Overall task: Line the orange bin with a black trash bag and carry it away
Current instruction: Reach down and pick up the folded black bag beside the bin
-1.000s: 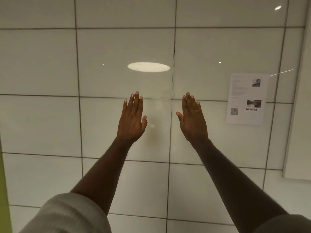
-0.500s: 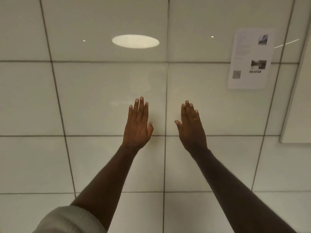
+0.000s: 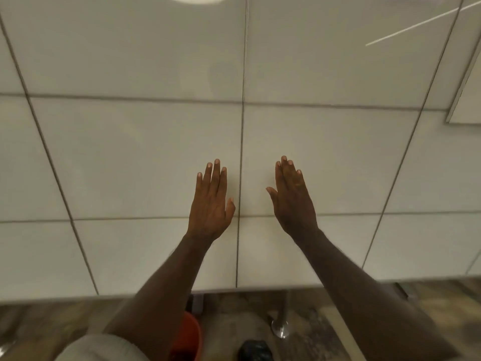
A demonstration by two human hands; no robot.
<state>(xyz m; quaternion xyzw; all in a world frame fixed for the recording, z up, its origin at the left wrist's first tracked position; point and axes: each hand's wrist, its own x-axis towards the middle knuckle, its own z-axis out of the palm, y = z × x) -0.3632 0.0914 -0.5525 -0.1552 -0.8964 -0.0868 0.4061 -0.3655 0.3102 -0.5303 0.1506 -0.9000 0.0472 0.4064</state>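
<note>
No writing can be read anywhere in view. Both hands, left (image 3: 211,205) and right (image 3: 294,203), are raised flat before the white tiled wall (image 3: 130,152), fingers extended and each grip spread wide, empty. Low down on the brown floor (image 3: 325,321), the orange bin (image 3: 188,336) stands partly behind the left forearm, with the crumpled black trash bag (image 3: 255,350) lying near it to the right.
</note>
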